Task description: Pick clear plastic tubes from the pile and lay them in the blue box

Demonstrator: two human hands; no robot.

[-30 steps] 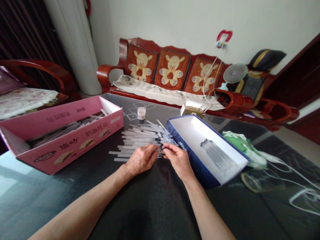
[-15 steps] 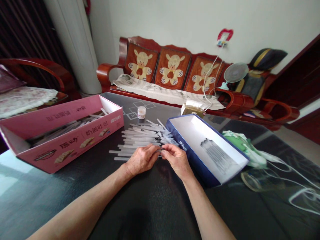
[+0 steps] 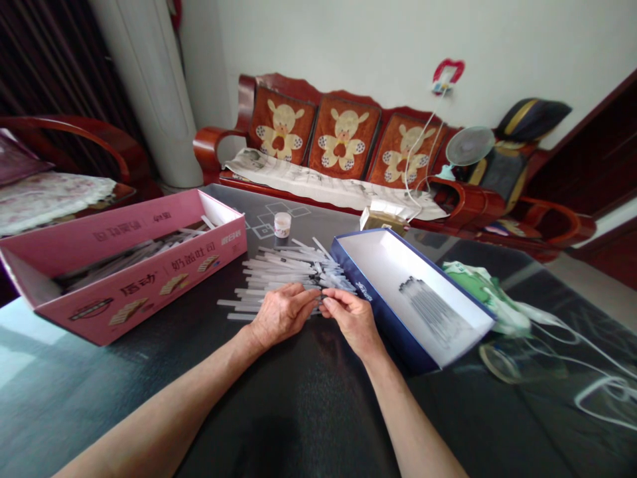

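My left hand [image 3: 285, 312] and my right hand [image 3: 350, 317] meet at the near edge of a pile of white translucent tubes [image 3: 271, 272]. Both are closed, fingertips pinched almost together. Something small and dark shows between them, too hidden to name. Several tubes in the pile have dark ends, mostly on its right side. Right of my right hand stands a blue box [image 3: 385, 332] with a white inside. In it lies a row of slim grey sticks with black tips [image 3: 430, 305].
A long pink box [image 3: 164, 282] holding more tubes stands at the left. Behind the pile is a small white cup [image 3: 282, 224]. A tissue box [image 3: 383, 218], a green-and-white packet [image 3: 490, 295], a glass dish [image 3: 517, 358] and white cables [image 3: 604, 395] lie beyond and right of the blue box.
My left fingers have shifted slightly upward, and the pinched fingertips of both hands have altered a little. The boxes and the pile look the same.
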